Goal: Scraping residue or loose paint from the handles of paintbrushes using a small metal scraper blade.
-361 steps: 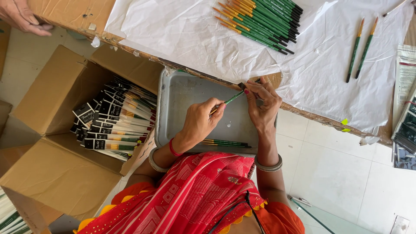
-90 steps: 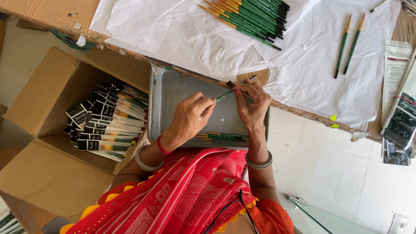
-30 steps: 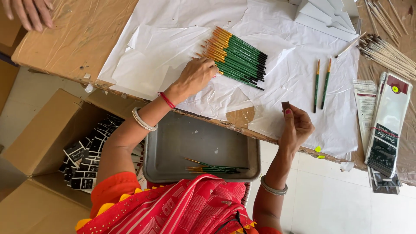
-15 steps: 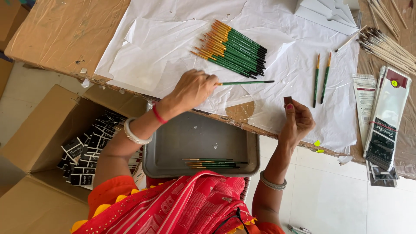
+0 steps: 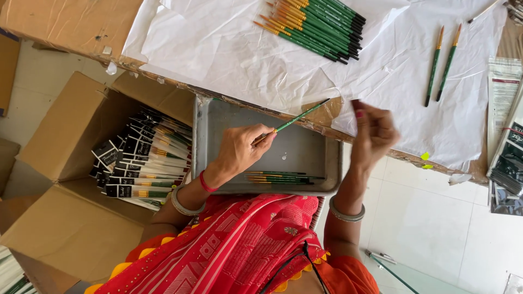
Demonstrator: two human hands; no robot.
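Note:
My left hand grips a green paintbrush by its ferrule end, holding it slanted above a grey metal tray on my lap. My right hand is raised at the table edge with fingers pinched on something small and dark; what it is I cannot make out. A few finished green brushes lie at the near side of the tray. A pile of green brushes with orange ends rests on the white sheet covering the table.
An open cardboard box at my left holds packaged brushes. Two loose green brushes lie on the sheet at the right. Printed plastic sleeves sit at the far right edge. Tiled floor lies below.
My left hand picked one brush from the pile and brought it back over the tray. My right hand stayed raised near the table edge. The view tilted down.

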